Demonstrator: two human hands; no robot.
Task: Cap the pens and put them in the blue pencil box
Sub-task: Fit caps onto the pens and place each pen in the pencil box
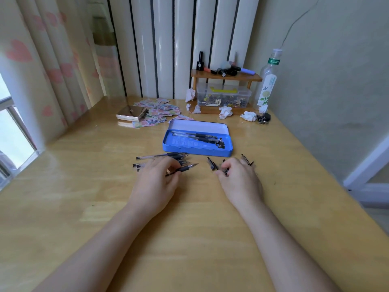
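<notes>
While blue box (pixel 197 149) lies open w/ 2 capped pens (pixel 194 137) | L grip (pixel 156 180) clenched on uncapped pen (pixel 185 168) | R grip (pixel 240 179) pinching cap (pixel 225 172)

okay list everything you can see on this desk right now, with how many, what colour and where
pencil box: one, blue, open, desk centre
capped pens: about three, black, in the box
uncapped pens: several, black and clear, under left hand
caps: several, black, by right hand
cards: many, pastel, far left
compact: one, gold, on the cards
shelf: one, wooden, far end, cosmetics on top
bin: one, clear, under shelf
tissues: about six, white, around shelf
bottle: one, clear, far right
keys: one bunch, black, by bottle
left hand: gripping a pen
right hand: fingers on a cap
</notes>
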